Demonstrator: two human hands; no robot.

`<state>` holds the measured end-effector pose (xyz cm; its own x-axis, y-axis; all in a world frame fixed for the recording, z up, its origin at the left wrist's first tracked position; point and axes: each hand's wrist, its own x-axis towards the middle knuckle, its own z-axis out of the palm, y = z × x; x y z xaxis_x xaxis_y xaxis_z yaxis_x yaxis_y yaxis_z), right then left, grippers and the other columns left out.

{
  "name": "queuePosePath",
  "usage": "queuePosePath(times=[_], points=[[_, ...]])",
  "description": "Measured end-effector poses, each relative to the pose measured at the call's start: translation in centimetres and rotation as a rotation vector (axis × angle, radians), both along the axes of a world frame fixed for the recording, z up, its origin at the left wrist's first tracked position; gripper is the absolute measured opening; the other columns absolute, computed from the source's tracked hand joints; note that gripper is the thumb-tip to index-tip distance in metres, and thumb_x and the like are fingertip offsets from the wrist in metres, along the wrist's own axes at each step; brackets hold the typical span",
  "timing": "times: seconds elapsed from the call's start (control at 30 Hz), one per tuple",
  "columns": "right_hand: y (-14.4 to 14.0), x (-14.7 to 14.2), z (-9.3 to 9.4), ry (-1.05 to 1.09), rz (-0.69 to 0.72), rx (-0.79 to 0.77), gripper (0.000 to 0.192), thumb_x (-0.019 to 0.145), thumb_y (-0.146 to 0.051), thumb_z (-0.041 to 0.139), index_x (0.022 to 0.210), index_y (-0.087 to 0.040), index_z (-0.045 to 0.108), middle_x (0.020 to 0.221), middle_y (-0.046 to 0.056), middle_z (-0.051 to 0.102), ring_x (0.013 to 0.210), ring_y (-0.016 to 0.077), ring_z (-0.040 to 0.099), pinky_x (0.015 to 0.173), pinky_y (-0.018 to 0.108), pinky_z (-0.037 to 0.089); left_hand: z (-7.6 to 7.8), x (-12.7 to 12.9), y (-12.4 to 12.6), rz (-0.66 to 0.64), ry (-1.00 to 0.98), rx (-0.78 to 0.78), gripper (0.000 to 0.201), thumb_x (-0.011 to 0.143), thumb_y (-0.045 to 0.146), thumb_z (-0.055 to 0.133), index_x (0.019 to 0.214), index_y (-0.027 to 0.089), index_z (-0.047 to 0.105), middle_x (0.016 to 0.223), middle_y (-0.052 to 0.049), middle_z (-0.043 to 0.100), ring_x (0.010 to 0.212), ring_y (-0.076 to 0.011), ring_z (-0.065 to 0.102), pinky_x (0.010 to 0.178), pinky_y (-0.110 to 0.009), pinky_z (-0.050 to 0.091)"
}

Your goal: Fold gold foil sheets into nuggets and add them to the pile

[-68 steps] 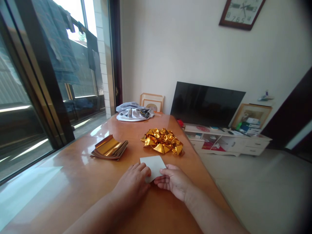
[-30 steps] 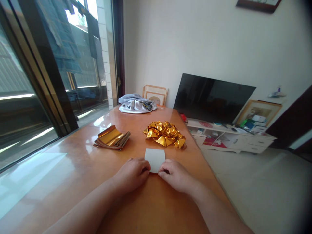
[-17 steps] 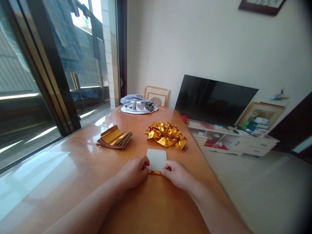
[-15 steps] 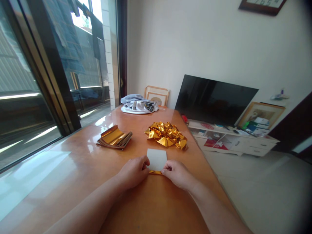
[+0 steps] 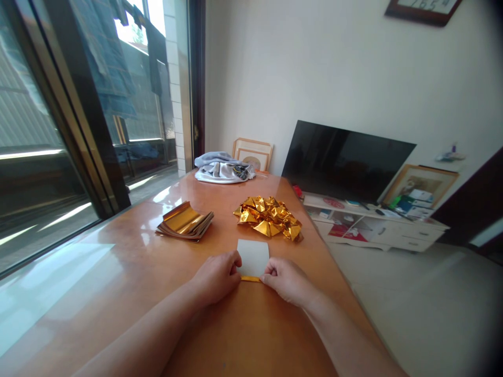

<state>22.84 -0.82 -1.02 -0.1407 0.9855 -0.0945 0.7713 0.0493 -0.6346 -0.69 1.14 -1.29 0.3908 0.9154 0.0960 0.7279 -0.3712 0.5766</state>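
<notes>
Grey-white on its upper face, one sheet [image 5: 253, 256] lies at the table [image 5: 220, 335], between the two hands and directly in front of the person. A narrow gold strip [image 5: 250, 279] shows along its near edge, consistent with foil backing turned over. Left hand [image 5: 218, 275]: fingers curled, pinching the near left corner. Right hand [image 5: 286, 280]: fingers curled, thumb and forefinger closed on the near right corner. Exact fingertip contact is partly hidden on both sides.

Step in hand, as judged: a slim fold along the near edge, held at both ends. Next move, as judged, calls for level, equal pressure from both hands so the strip keeps parallel and the crease does not skew.

Beyond the sheet, slightly right, sits a heap of folded gold pieces [image 5: 269, 217]; to the left, well apart from it, a stack of gold-faced sheets [image 5: 184, 222], top one curled. At the table's far end rests a cloth bundle [image 5: 222, 167]. Further off stand a dark television [image 5: 348, 159] and a white cabinet [image 5: 393, 230].
</notes>
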Motion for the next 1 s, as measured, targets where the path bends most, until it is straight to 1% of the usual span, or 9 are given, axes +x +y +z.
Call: queuePosePath(times=[0.2, 0.47, 0.57, 0.67, 0.8, 0.9, 1.0], points=[[0.1, 0.1, 0.2, -0.068, -0.002, 0.028, 0.018, 0.078, -0.04, 0.07, 0.078, -0.022, 0.066, 0.073, -0.001, 0.068, 0.063, 0.014, 0.054, 0.053, 0.025, 0.025, 0.0, -0.1, 0.0, -0.004, -0.021, -0.017, 0.023, 0.075, 0.019, 0.056, 0.097, 0.024, 0.059, 0.079, 0.001, 0.067, 0.068, -0.0175, 0.059, 0.059, -0.027, 0.032], [0.1, 0.1, 0.1, -0.055, 0.012, 0.018, 0.019, 0.079, -0.04, 0.07, 0.08, -0.022, 0.065, 0.075, -0.001, 0.068, 0.065, 0.0133, 0.054, 0.054, 0.024, 0.026, -0.4, -0.3, 0.4, -0.007, -0.017, -0.048, 0.032, 0.074, 0.016, 0.054, 0.105, 0.023, 0.056, 0.077, 0.003, 0.063, 0.068, -0.0161, 0.057, 0.057, -0.026, 0.032], [0.1, 0.0, 0.3, -0.076, 0.003, 0.014, 0.019, 0.078, -0.041, 0.07, 0.079, -0.022, 0.065, 0.075, -0.002, 0.068, 0.065, 0.0133, 0.054, 0.053, 0.024, 0.026, -0.3, -0.4, 0.6, -0.026, -0.026, -0.079, 0.033, 0.074, 0.015, 0.053, 0.106, 0.022, 0.055, 0.075, 0.004, 0.062, 0.068, -0.0158, 0.056, 0.057, -0.026, 0.033], [0.1, 0.0, 0.3, -0.09, -0.008, 0.007, 0.02, 0.078, -0.043, 0.071, 0.08, -0.023, 0.065, 0.075, -0.002, 0.068, 0.064, 0.0129, 0.054, 0.052, 0.024, 0.025, 0.3, -0.6, 0.5, -0.028, -0.04, -0.102, 0.028, 0.077, 0.016, 0.052, 0.104, 0.021, 0.056, 0.077, 0.003, 0.062, 0.07, -0.0167, 0.057, 0.06, -0.027, 0.036], [0.2, 0.1, 0.1, -0.088, -0.016, -0.001, 0.02, 0.078, -0.043, 0.07, 0.081, -0.023, 0.065, 0.075, -0.003, 0.067, 0.063, 0.0124, 0.053, 0.051, 0.024, 0.024, 1.4, -0.8, 0.3, 0.008, -0.104, -0.153, 0.016, 0.085, 0.022, 0.048, 0.097, 0.02, 0.058, 0.086, -0.001, 0.065, 0.081, -0.0194, 0.06, 0.069, -0.029, 0.041], [0.2, 0.1, -0.1, -0.073, -0.007, 0.004, 0.02, 0.078, -0.043, 0.07, 0.081, -0.023, 0.066, 0.075, -0.002, 0.067, 0.063, 0.0125, 0.053, 0.051, 0.024, 0.024, 2.0, -0.8, 0.3, -0.014, -0.129, -0.165, 0.014, 0.086, 0.024, 0.047, 0.091, 0.02, 0.06, 0.087, -0.001, 0.066, 0.083, -0.0201, 0.06, 0.072, -0.03, 0.042], [0.2, 0.1, 0.0, -0.066, -0.005, 0.006, 0.021, 0.078, -0.043, 0.07, 0.081, -0.023, 0.066, 0.074, -0.002, 0.067, 0.063, 0.0128, 0.053, 0.051, 0.024, 0.024, 1.9, -0.7, 0.2, -0.048, -0.109, -0.15, 0.018, 0.089, 0.034, 0.049, 0.087, 0.02, 0.061, 0.084, -0.001, 0.066, 0.079, -0.0198, 0.06, 0.069, -0.029, 0.041]])
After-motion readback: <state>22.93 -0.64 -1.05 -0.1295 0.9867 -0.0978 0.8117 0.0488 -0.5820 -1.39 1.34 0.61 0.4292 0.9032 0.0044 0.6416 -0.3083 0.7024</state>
